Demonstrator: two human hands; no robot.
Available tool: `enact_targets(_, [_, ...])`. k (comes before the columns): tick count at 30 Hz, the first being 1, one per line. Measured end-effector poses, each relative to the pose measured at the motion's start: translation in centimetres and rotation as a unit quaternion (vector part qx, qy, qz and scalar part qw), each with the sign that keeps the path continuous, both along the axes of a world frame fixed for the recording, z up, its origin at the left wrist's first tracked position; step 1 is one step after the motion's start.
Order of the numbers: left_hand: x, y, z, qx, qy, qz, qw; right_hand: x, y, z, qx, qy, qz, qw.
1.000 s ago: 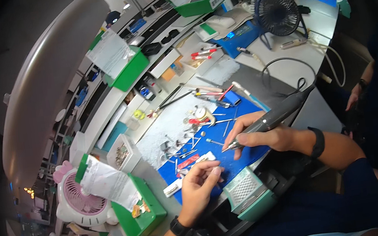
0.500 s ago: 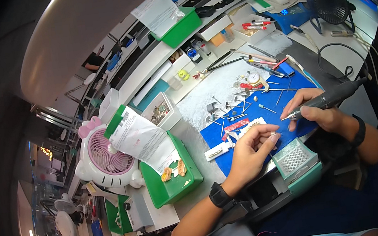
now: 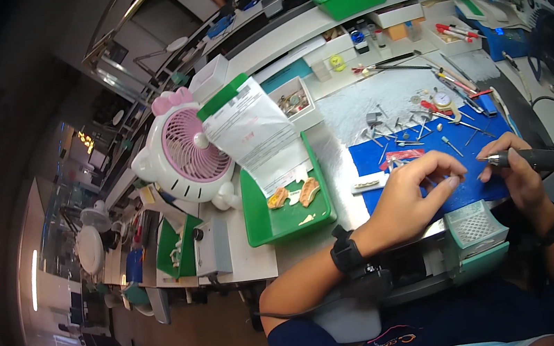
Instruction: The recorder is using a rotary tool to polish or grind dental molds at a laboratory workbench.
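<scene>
My right hand (image 3: 520, 172) grips a black rotary handpiece (image 3: 547, 159), its slim metal nose pointing left toward my other hand. My left hand (image 3: 416, 191) hovers over the blue mat (image 3: 376, 153) with thumb and fingers curled together; whatever they pinch is hidden. Just beyond that hand lie a red strip (image 3: 406, 154) and a white block (image 3: 366, 183) with a row of tooth shapes. Several shanked burs and discs are scattered farther back, among them a pale blue-tipped bur (image 3: 451, 145). A round dial gauge (image 3: 442, 100) sits behind them.
On the left, a green tray (image 3: 254, 228) holds orange-tan dental casts (image 3: 309, 192) and a paper sheet (image 3: 254, 130), beside a white-and-pink fan (image 3: 193, 145). A teal box with a mesh top (image 3: 474, 224) stands at the front edge. Brushes and pens (image 3: 454, 80) lie at the back right.
The view has swung left, so the bench appears farther right. A small white piece showing at my left fingertips is no longer visible. My right hand still holds the handpiece.
</scene>
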State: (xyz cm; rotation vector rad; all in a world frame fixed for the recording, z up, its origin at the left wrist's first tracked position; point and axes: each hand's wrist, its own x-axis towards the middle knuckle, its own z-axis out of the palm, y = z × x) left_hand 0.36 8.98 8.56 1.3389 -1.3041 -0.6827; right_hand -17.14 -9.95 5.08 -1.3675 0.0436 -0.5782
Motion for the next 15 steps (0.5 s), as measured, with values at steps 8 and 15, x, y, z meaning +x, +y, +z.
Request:
enact_targets(8, [1.0, -0.3, -0.4, -0.074, -0.064, 0.096, 0.991, 0.2, -0.4, -0.9, -0.083, -0.026, 0.007, 0.996])
enact_targets(15, [2.5, -0.8, -1.7, -0.140, -0.106, 0.162, 0.971, 0.0, -1.7, -2.3, -0.121, -0.024, 0.031, 0.992])
